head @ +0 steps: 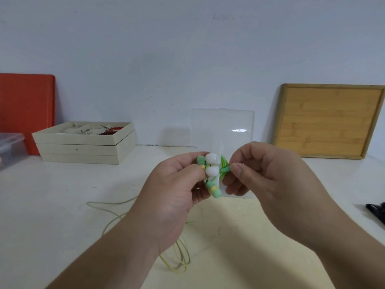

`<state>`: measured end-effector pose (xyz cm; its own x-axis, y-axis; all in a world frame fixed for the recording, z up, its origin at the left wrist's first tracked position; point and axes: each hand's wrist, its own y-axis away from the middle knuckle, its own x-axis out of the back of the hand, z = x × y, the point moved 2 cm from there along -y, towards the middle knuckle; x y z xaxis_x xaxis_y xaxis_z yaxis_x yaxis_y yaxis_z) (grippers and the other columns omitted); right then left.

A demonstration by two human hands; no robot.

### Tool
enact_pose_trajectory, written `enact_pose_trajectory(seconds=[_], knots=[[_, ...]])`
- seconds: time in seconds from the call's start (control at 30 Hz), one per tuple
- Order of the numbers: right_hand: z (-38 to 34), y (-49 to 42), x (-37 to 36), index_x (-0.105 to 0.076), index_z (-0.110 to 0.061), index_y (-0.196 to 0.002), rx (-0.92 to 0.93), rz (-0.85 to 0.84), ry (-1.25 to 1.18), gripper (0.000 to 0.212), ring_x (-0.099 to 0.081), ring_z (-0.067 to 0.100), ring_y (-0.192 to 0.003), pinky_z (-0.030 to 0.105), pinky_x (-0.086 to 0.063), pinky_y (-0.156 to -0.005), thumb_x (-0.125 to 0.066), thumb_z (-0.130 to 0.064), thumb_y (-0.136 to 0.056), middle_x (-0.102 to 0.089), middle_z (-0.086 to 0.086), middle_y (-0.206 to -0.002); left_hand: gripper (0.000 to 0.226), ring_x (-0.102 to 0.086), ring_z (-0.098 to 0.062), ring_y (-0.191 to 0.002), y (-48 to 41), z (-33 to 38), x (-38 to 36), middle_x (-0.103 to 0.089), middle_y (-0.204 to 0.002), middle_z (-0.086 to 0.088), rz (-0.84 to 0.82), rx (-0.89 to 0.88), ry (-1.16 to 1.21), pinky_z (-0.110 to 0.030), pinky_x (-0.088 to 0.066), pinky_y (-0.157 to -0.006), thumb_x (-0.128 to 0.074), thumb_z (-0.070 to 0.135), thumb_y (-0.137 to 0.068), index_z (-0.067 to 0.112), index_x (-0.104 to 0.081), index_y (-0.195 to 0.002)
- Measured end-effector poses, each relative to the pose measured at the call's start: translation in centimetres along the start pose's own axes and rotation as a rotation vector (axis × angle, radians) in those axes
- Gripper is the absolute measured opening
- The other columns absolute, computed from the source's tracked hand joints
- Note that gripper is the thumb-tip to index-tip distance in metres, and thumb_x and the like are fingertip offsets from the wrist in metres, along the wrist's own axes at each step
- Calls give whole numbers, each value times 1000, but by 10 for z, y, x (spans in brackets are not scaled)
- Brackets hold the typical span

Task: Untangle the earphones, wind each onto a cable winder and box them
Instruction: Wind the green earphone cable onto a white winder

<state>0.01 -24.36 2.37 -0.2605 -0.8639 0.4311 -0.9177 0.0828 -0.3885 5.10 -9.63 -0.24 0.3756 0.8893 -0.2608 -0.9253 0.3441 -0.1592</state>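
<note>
My left hand (177, 184) grips a white cable winder (212, 167) with green earphones wound on it, held up in front of me. The green earbuds (215, 191) stick out at its bottom and left. My right hand (262, 170) pinches the green plug end (226, 169) at the winder's right side. A second, pale yellow-green earphone cable (116, 215) lies loose on the table below my left forearm, partly hidden by it. A clear plastic box (237, 126) with its lid raised stands behind my hands.
A stack of beige jewellery trays (83, 147) sits at the back left, beside an orange board (25, 105) and a clear container (10, 147). A wooden tray (329, 122) leans on the wall at the right. A black object (377, 211) lies at the right edge.
</note>
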Motion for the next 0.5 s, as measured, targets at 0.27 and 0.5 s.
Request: enact_pose_trajectory(seconds=[0.27,0.5], knots=[[-1,2,5,-69,-24,-75,3,145,88,17,-69,1,-61,21,-58,-62,-72,-11,-86,-72,-10,-67,37,-67,-5,-82,7,2,-1,-77,-92,6,-33,-174,-444,-24,-57,-79,-55,5,-93,32,-78,-102],[-5,8,1,-69,-34,-75,221,260,249,24,-64,-2,-67,6,-46,-58,-76,-11,-78,-68,-20,-70,31,-66,-1,-69,13,9,-5,-75,-76,6,-13,-207,-487,-13,-52,-65,-63,23,-87,51,-75,-83]])
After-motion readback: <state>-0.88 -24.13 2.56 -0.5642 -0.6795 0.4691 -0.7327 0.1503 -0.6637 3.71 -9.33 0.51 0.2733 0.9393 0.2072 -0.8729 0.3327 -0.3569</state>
